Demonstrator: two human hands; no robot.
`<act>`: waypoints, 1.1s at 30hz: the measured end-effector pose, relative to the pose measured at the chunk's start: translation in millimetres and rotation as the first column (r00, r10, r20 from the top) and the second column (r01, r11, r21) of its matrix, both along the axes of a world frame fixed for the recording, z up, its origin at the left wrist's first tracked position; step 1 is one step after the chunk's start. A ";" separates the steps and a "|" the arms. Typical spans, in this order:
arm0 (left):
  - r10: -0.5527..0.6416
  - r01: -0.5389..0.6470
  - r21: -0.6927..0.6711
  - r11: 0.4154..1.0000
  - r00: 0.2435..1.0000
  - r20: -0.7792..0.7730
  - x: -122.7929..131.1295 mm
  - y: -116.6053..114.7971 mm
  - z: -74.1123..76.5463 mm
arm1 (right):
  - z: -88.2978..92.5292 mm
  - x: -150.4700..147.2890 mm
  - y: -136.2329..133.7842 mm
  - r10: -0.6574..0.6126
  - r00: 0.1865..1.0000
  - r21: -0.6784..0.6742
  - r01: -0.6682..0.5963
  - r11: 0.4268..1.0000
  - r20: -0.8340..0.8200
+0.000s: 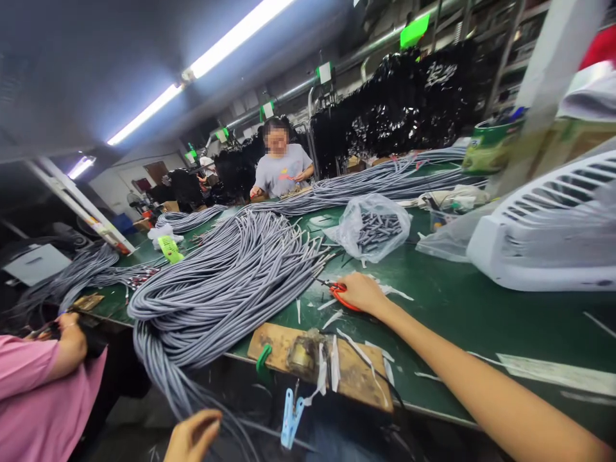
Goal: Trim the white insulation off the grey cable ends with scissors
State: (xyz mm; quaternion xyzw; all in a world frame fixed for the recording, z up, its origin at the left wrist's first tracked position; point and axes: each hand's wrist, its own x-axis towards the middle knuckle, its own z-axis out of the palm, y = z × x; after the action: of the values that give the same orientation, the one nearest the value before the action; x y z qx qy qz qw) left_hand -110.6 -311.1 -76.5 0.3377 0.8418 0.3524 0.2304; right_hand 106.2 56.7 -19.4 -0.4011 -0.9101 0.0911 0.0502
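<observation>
My right hand (360, 293) is wrapped round red-handled pliers (342, 296) over the green bench. Their dark jaws point left, close to the cut ends of a large bundle of grey cables (226, 269). Low in the view, my left hand (192, 437) has its fingers loosely curled with a gap to the thumb, and no held thing shows. Grey cables hang over the bench edge just beside it. Between the hands, a wooden board (360, 369) lies at the edge with a small worn block, white strips and a green tie on it.
A light blue clothes peg (291, 418) hangs below the board. Behind my right hand sits a clear bag (373, 228) of short grey pieces. A white fan (548, 224) stands at right. One co-worker (282, 167) is across the bench; another in a pink shirt (48, 391) is at left.
</observation>
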 end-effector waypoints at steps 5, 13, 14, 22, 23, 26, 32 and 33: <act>0.047 0.181 0.344 0.921 0.826 -0.562 2.7 92.6 26.2 | 2.4 2.0 0.5 -0.012 1.000 -0.001 0.012 1.000 0.018; -0.086 0.391 0.143 0.909 0.513 -0.854 22.8 203.4 54.1 | 18.3 8.3 -8.2 -0.025 1.000 0.020 0.025 0.999 0.010; -0.102 0.359 0.091 0.929 0.484 -0.869 24.3 211.4 54.0 | 20.8 11.3 -5.8 -0.048 0.999 0.017 0.048 0.999 0.010; 0.021 0.227 0.153 0.962 0.496 -0.868 30.8 227.7 48.9 | 33.4 42.7 23.4 -0.230 0.971 -0.005 0.231 0.973 0.065; 0.082 0.184 0.209 0.960 0.529 -0.845 30.3 226.9 50.6 | 35.5 43.3 21.5 -0.211 0.975 -0.010 0.212 0.977 0.063; 0.258 0.060 0.358 0.932 0.584 -0.770 28.0 228.0 64.4 | 39.3 38.1 5.3 -0.051 0.997 -0.061 0.054 0.997 0.053; 0.086 0.370 0.476 0.797 0.712 -0.697 55.6 268.1 103.3 | 19.4 14.4 -29.4 0.134 0.991 -0.064 -0.132 0.989 0.031; 0.007 0.432 0.481 0.763 0.738 -0.675 65.1 278.6 106.3 | 15.0 12.3 -29.5 0.129 0.991 -0.052 -0.128 0.990 0.016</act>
State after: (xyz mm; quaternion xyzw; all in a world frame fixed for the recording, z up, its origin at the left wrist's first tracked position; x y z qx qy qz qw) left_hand -45.5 -32.5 29.8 0.5919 0.6606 0.4364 -0.1515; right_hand 118.4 27.2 -4.4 -0.3437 -0.9319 0.1133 0.0249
